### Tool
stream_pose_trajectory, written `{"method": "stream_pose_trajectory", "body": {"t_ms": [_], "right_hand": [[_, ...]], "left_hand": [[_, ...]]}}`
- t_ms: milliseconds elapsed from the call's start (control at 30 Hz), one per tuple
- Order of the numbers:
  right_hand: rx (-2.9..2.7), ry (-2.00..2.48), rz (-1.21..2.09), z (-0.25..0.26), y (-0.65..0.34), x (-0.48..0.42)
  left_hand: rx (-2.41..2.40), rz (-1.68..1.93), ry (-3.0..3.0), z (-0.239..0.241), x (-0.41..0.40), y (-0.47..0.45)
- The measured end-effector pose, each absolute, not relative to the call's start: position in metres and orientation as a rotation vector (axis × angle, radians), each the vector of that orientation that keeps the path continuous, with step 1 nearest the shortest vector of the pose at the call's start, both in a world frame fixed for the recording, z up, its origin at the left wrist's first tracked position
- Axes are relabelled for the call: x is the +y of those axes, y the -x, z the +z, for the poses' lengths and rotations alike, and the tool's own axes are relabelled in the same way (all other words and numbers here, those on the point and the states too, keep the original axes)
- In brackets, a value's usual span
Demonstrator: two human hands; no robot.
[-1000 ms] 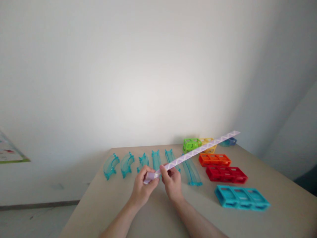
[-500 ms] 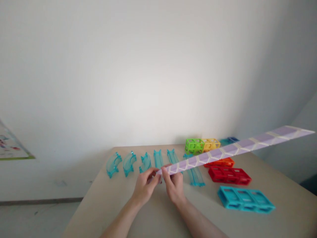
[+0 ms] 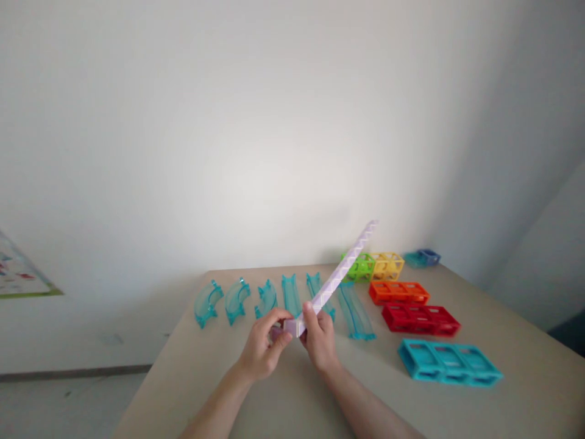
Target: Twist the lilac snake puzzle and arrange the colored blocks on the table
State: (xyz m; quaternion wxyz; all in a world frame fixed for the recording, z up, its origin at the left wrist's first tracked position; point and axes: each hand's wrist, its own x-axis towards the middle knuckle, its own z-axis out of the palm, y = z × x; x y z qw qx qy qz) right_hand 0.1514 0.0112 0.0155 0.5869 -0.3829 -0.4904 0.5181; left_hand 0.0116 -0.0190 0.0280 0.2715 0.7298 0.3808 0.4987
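Note:
A long lilac snake puzzle [image 3: 339, 274] with pale lines between its segments is held over the table by both hands. Its long straight part slants up to the right and away, while a short end bends off toward the left. My left hand [image 3: 264, 346] is closed around that short end, thumb in front and fingers behind. My right hand [image 3: 319, 336] grips the bottom of the long part, with the thumb along its side. The hands are close together, and some segments are hidden by the fingers.
Curved clear-blue track pieces [image 3: 209, 303] and straight ones [image 3: 358, 312] lie in a row behind the hands. To the right are turquoise [image 3: 450, 363], red [image 3: 420, 321], orange [image 3: 399, 292], yellow [image 3: 386, 266] and green [image 3: 360, 268] open-frame blocks. A wall rises behind the table [image 3: 183, 378].
The long part of the snake puzzle has swung from pointing far right to pointing up and away. A bent short end now shows between my hands, which have barely moved.

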Motion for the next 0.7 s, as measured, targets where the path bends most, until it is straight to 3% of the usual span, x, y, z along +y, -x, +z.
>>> {"method": "stream_pose_trajectory", "body": {"t_ms": [200,533,700], "right_hand": [[-0.974,0.748,1.282,0.027,-0.154,0.009],[-1.171,0.750,1.303,0.021,-0.152,0.013],[-1.242,0.853,1.169,0.019,-0.152,0.012]], "left_hand": [[1.073,1.322,-2.035,0.031,-0.019,-0.011],[1.412,1.270,-2.257,0.041,-0.021,-0.015],[1.494,1.289,-2.355,0.036,-0.018,-0.014]]}}
